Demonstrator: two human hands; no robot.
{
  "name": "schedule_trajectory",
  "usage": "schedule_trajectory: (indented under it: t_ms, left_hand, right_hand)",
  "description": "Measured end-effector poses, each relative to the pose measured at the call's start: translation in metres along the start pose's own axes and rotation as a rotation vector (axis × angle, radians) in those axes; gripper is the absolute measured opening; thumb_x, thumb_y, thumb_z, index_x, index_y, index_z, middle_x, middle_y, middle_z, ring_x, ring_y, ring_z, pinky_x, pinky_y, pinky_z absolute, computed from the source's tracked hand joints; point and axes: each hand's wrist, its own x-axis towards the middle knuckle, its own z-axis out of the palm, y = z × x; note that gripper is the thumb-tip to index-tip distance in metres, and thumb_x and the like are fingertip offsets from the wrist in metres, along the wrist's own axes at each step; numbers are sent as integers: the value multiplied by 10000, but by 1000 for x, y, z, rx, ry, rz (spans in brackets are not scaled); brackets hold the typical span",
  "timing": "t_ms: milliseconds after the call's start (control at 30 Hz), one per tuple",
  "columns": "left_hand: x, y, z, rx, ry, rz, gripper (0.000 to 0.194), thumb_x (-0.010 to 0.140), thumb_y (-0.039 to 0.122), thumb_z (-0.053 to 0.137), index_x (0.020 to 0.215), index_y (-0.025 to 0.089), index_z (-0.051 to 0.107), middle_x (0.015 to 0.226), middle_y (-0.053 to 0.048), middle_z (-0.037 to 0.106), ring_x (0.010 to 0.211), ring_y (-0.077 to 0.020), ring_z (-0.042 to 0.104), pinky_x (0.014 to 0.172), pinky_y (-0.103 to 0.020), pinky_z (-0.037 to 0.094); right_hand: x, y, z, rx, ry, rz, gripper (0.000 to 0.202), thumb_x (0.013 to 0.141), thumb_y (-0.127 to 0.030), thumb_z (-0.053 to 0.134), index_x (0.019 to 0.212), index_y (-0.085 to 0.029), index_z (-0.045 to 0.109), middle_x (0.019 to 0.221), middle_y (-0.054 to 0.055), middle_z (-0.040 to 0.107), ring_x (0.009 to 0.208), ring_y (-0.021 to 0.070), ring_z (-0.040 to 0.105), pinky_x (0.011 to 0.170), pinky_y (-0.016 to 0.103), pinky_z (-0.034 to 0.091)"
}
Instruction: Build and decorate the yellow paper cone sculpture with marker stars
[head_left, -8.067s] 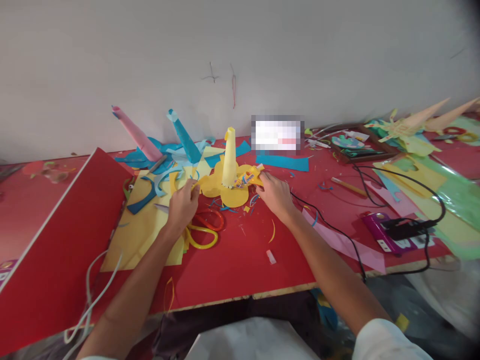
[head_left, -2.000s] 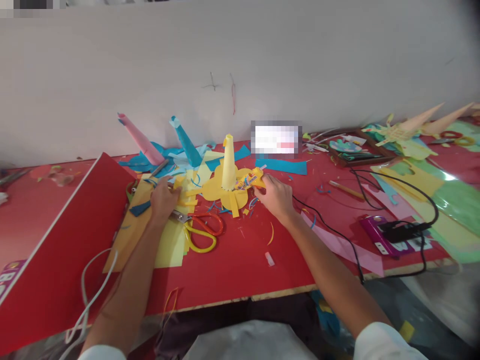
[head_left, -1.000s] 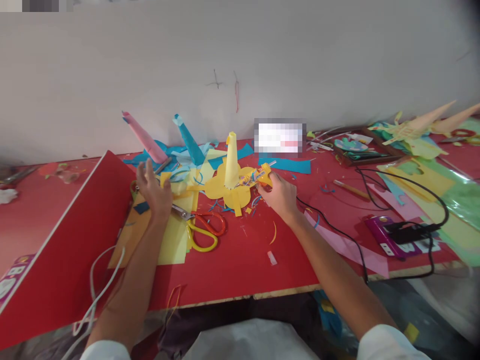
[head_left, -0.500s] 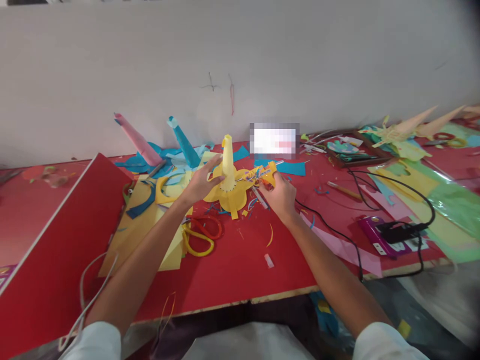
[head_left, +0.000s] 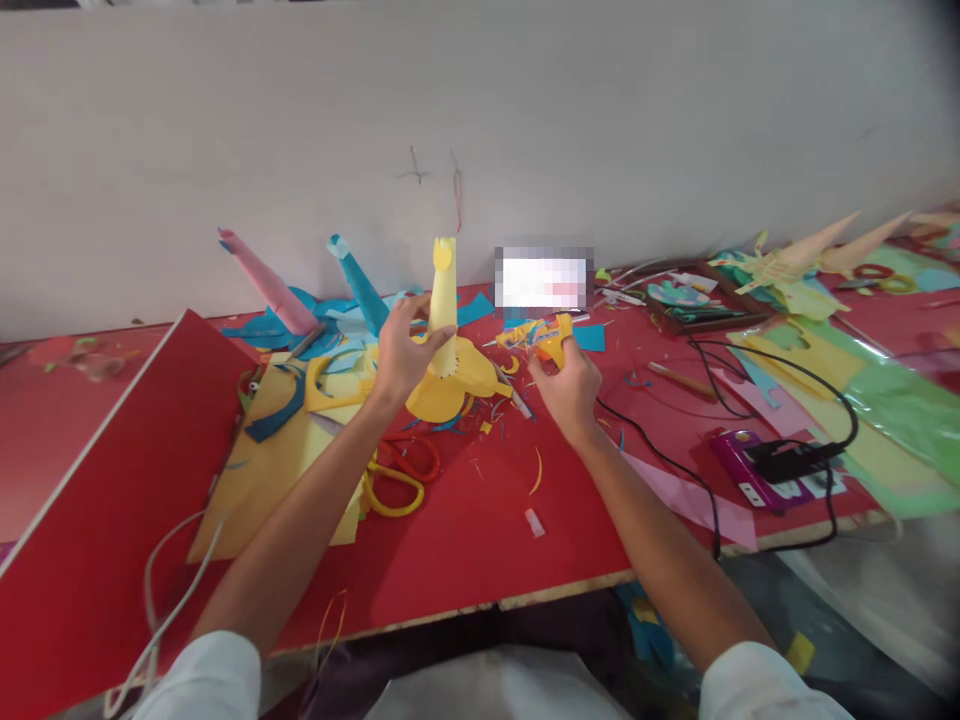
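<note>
My left hand [head_left: 409, 350] is closed round a pale yellow paper cone [head_left: 444, 290], thumb across its front. The cone stands nearly upright on a yellow paper base [head_left: 442, 398] with rounded lobes. Dark marks ring the cone's foot. In my right hand [head_left: 568, 390] is a yellow glue gun [head_left: 555, 338], its nozzle pointing left towards the cone but apart from it. Scissors with red and yellow handles [head_left: 396, 492] lie below my left hand. A pink paper cone [head_left: 266, 280] and a blue paper cone [head_left: 358, 285] stand further left.
Paper scraps litter the red table [head_left: 480, 540]. A red board [head_left: 127, 480] slants up at the left. On the right are a purple box [head_left: 757, 470] with a black plug and cable, a dark-framed tray [head_left: 686, 320], pink strips and green sheets. A wall [head_left: 480, 120] closes the back.
The yellow cone and base have turned and tilted in my left hand, which now wraps the cone. The glue gun has drawn away to the right of the base.
</note>
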Motion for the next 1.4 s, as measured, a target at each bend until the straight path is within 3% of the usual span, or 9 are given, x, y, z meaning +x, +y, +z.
schedule_trajectory:
  t_ms: [200,333,433,533,633,733,1033,1233,1400]
  left_hand:
    - [-19,-8,21,11,96,-16,406,851,365,783,1188,242,592,1175,-85,608,1069,-216,649,847,-361,624]
    - [-32,-14,21,62,19,-44,482,828,402,801,1227,241,582,1226,-90,610,1032,-204,652,876,-370,600]
    - [-37,-19,-4,95,26,-84,413,944,401,652,1312,241,553,1297,-105,612,1052,-194,649,888,-349,576]
    - [-42,-31,-46,271,94,-134,293,999,375,540,1236,219,612,1100,-72,676,910,-174,644,810,-312,539]
    - [-52,-46,-84,620,-3,-204,200,969,389,578,973,223,690,937,-48,691,871,-211,629,869,-358,494]
    - [-64,-58,-101,868,-109,-292,229,920,447,641,978,232,694,995,-88,715,1055,-309,629,929,-421,456]
    - [-66,-69,-101,636,-139,-479,142,819,306,692,934,224,677,753,5,655,740,-199,630,699,-307,418]
    - [-65,-64,-115,632,101,-265,132,931,305,549,931,200,627,884,-38,658,815,-193,619,779,-320,464]
    - [-70,-40,-100,583,131,-222,138,1006,314,484,1036,200,557,740,12,606,661,-162,584,726,-310,432]
  right_hand:
    - [-2,-1,1,-23,-25,-7,318,947,-479,559,1044,-182,615,936,125,740,835,272,669,681,329,382]
    - [-3,-1,2,-9,-36,-31,313,952,-470,545,1044,-179,613,966,136,732,875,275,665,704,334,399]
    - [-3,0,2,10,-36,-37,313,954,-473,540,1041,-181,614,961,136,727,884,278,664,720,341,416]
    - [-3,-1,1,34,-22,-33,320,951,-482,542,1053,-187,612,948,130,727,870,280,664,720,348,423]
    - [-4,-5,-1,39,-20,-38,330,950,-489,545,1049,-182,613,947,135,730,868,281,667,711,347,418]
    - [-8,-10,-1,13,-53,-65,340,957,-490,539,1046,-173,621,950,139,734,865,272,669,694,336,404]
    - [-14,-8,8,-46,-117,-191,335,945,-489,558,1035,-177,638,947,124,738,869,274,677,663,313,372]
    - [-13,-9,10,-93,-288,-344,309,938,-341,574,1182,-166,646,1095,127,741,914,255,682,670,304,372]
    - [-12,-12,8,-125,-353,-401,283,909,-209,571,1174,-162,659,1112,131,739,940,249,686,672,299,386]
